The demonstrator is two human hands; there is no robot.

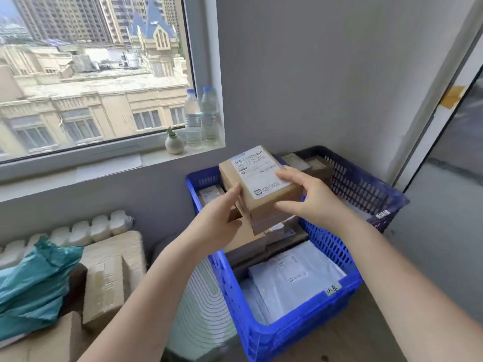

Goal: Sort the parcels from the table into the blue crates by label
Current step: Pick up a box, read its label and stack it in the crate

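A brown cardboard parcel (257,185) with a white shipping label on top is held above a blue crate (300,330). My left hand (222,218) holds its left side from below, thumb up along the edge. My right hand (311,195) grips its right side, fingers on the label and thumb on the front face. The crate holds several brown boxes at the back and white plastic mailers (295,278) in front. A small handwritten tag (333,288) is stuck on the crate's near rim.
Cardboard boxes (112,273) and a teal plastic bag (34,288) lie to the left, by a white radiator (78,231). Two water bottles (201,118) and a small vase (173,143) stand on the windowsill. A grey wall and a door frame stand behind the crate.
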